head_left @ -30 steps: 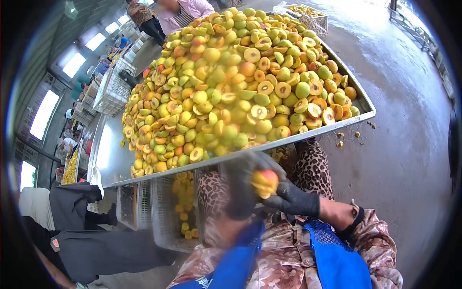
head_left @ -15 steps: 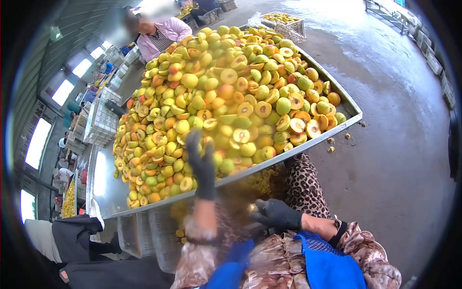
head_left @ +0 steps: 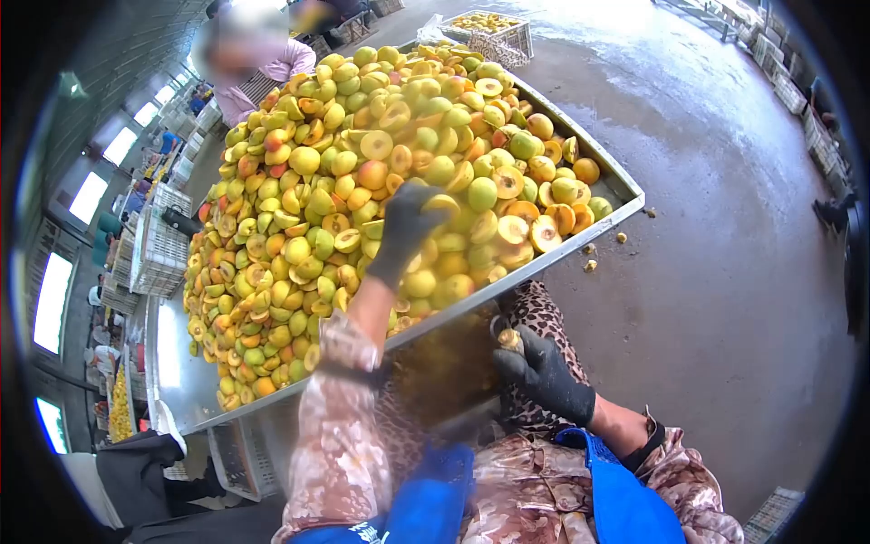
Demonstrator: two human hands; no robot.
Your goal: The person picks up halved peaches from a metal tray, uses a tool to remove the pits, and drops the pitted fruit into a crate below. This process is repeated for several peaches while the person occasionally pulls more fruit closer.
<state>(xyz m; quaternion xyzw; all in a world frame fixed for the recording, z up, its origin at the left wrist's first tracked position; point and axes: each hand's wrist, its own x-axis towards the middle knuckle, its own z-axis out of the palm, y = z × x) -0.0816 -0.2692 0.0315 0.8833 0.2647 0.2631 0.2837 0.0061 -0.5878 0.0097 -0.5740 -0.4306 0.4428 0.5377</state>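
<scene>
My left hand [head_left: 406, 234], in a dark glove, reaches onto the heap of cut peaches [head_left: 299, 227] on the metal table [head_left: 186, 358]. Its fingers are curled round a yellow peach half [head_left: 442, 207]; a blurry patch in the picture softens the detail there. Below the table's near edge, my right hand [head_left: 546, 376], also dark-gloved, is closed by my leg. It grips a small hand tool [head_left: 509, 341] with a pale tan part and what looks like a curved metal end; most of it is hidden in the fingers.
A co-worker in a pink top [head_left: 288, 62] is at the table's far left side. A white crate of fruit [head_left: 503, 38] stands beyond the table. Stacked crates [head_left: 163, 240] line the left, and a plastic crate [head_left: 245, 458] sits below the table. Fruit scraps [head_left: 591, 265] lie on the wet floor.
My left hand has moved farther into the heap and its fingers have curled round a peach half. My right hand has risen slightly and turned, showing the small tool. The view has shifted.
</scene>
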